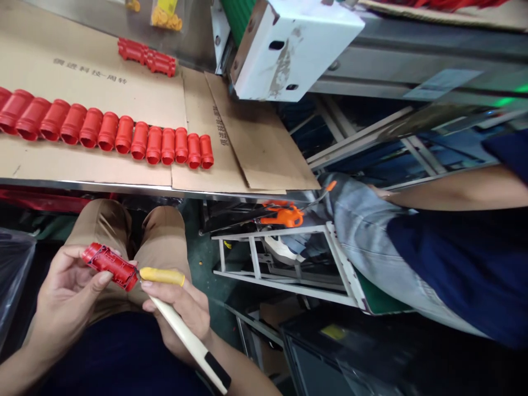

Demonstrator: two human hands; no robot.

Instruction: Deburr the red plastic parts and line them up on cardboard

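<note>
My left hand point(68, 291) is closed around a red plastic housing half point(112, 266), its hollow, ribbed inside turned up, above my lap. My right hand point(181, 313) grips a slim tool with a long off-white handle point(185, 338) and a black band near its rear end. A yellow finger cot point(161, 275) covers its index finger. The tool's small dark tip is at the right end of the red part; its exact shape is too small to tell. On the table, a row of red cylindrical housings point(124, 135) stands side by side.
Cardboard point(136, 110) covers the table, with two red housing pieces point(146, 56) at its back. A bag of yellow caps point(167, 16) lies behind. A white metal bracket point(295, 49) juts out at right. Another person's jeans-clad leg point(363, 231) is beside a metal-framed stool point(284, 269).
</note>
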